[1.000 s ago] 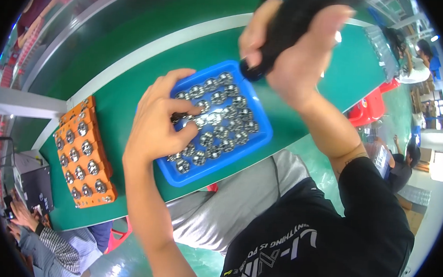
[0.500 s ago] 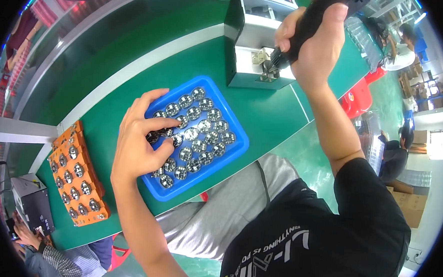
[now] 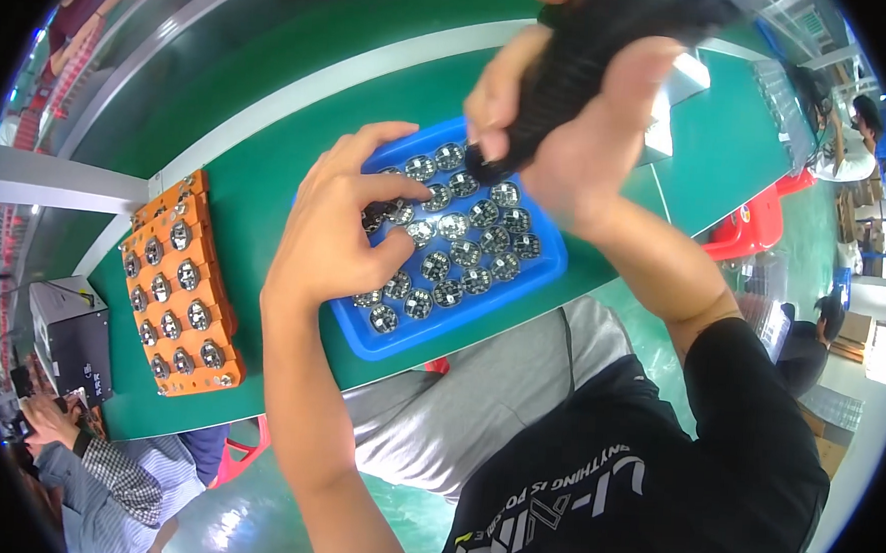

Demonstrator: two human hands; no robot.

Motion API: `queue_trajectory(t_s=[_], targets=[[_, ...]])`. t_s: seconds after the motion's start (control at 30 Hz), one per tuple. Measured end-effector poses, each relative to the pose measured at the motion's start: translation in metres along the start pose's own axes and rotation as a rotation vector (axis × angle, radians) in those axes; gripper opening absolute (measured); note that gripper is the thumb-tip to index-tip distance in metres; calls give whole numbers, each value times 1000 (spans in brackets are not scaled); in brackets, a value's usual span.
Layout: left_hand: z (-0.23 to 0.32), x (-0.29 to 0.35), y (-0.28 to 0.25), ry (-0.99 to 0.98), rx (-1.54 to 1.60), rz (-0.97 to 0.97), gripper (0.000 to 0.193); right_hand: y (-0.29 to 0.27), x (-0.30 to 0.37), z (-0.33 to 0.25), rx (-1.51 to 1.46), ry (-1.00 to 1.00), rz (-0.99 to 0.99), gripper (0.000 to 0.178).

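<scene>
My right hand (image 3: pixel 580 154) is closed around a black power screwdriver (image 3: pixel 574 73), blurred by motion. The tool's tip end is over the far right part of a blue tray (image 3: pixel 379 349). In the tray lie several small round circuit boards (image 3: pixel 453 225) with shiny metal parts. My left hand (image 3: pixel 336 216) rests over the tray's left side, thumb and forefinger apart among the boards. Some boards beneath it are hidden, and I cannot make out whether the fingers grip one.
An orange fixture (image 3: pixel 207 252) with several small metal-topped parts stands to the left. Beyond it is a dark box-shaped device (image 3: pixel 71 342), near another person's hand (image 3: pixel 50 422). A screw-feeder machine (image 3: pixel 662 113) is mostly hidden behind my right hand. A red stool (image 3: pixel 751 228) stands at the right.
My right hand has brought the screwdriver from the screw feeder left and down to over the tray. My left hand keeps its place at the tray. The whole view has shifted.
</scene>
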State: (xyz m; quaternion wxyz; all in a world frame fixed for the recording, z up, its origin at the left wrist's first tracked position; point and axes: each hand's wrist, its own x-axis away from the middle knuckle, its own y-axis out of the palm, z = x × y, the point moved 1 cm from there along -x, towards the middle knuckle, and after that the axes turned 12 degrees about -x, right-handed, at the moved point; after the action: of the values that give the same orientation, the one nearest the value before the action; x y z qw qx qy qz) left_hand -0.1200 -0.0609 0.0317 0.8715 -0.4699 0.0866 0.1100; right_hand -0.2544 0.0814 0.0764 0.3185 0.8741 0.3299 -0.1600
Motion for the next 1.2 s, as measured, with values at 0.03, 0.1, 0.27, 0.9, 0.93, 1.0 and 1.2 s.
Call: queue_trajectory(t_s=[0.03, 0.1, 0.27, 0.9, 0.93, 1.0, 1.2], targets=[[1, -1, 0, -1, -8, 4, 35, -2, -2, 11, -218, -18, -66, 48], [2, 1, -1, -19, -10, 8, 35, 2, 1, 28, -238, 24, -98, 52], [3, 3, -2, -44, -11, 12, 35, 7, 6, 45, -278, 28, -98, 50], [5, 5, -1, -117, -28, -2, 27, 22, 12, 39, -161, 133, -327, 62], [6, 4, 0, -143, -9, -3, 26, 21, 12, 39, -155, 152, -328, 62], [7, 2, 0, -117, -46, -4, 26, 17, 11, 39, -145, 167, -328, 62], [5, 4, 0, -52, -95, -13, 31, 15, 5, 15, -1, 98, -180, 90]])
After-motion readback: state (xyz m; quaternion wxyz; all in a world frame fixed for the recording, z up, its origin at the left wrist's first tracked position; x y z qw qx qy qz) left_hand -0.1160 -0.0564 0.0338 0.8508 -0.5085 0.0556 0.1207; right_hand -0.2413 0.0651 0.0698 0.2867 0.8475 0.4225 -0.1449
